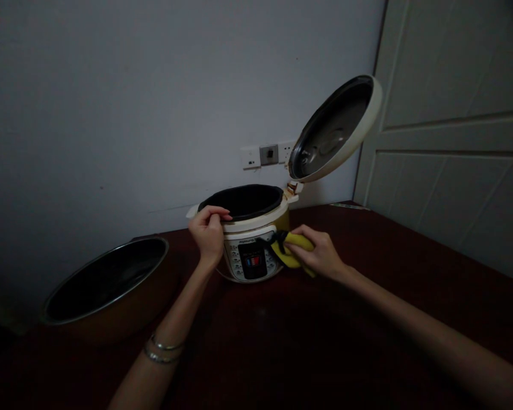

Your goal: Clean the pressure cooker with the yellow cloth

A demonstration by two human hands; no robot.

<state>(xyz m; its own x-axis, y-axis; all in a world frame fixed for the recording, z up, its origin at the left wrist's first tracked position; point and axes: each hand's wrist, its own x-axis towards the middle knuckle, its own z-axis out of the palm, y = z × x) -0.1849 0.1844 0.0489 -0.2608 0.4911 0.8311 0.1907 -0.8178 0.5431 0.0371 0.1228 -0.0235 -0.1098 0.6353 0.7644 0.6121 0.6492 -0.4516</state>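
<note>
An electric pressure cooker [256, 225] with a white and gold body stands on the table near the wall. Its round lid [337, 134] is raised on the hinge at the right. My left hand [209, 233] is closed at the near left part of the rim, fingers curled over the edge. My right hand [320, 250] grips a yellow and black cloth [297, 244] against the right side of the front control panel [253, 259]. Part of the panel is hidden behind the cloth. The dark inside of the cooker shows little detail.
A large round pot [123, 302] with a dark inside and metal rim sits on the left of the dark red table [325, 330]. Wall sockets [268, 154] are behind the cooker. A white panelled door [448, 136] stands at the right.
</note>
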